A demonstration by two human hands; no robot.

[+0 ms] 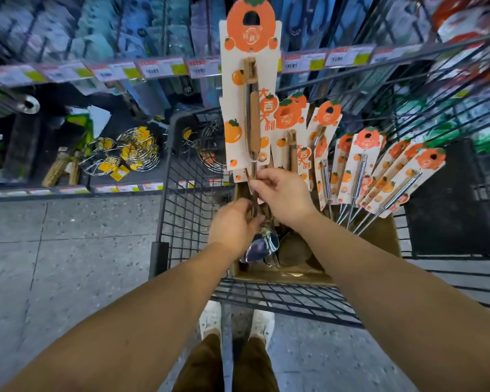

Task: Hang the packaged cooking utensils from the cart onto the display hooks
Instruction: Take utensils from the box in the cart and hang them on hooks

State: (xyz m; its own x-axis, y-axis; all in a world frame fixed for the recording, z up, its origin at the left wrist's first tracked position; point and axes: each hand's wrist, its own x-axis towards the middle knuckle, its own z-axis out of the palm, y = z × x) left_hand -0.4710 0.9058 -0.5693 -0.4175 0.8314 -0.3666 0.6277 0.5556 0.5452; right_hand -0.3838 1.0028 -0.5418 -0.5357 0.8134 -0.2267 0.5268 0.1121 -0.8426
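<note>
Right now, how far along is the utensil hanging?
Done: nothing visibly hung from this batch. In hand: both the left hand and right hand grip the metal stem of one carded utensil, lifted upright above the cart. Left: many carded utensils stand in the cardboard box.

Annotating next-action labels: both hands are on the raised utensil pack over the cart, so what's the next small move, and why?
Probably lift the held pack clear of the cart and towards the shelves. The right hand pinches its metal shaft below the card, the left hand grips lower near the shiny head, and its hang hole is free. Which hook is meant cannot be told; the shelves are blurred.
</note>
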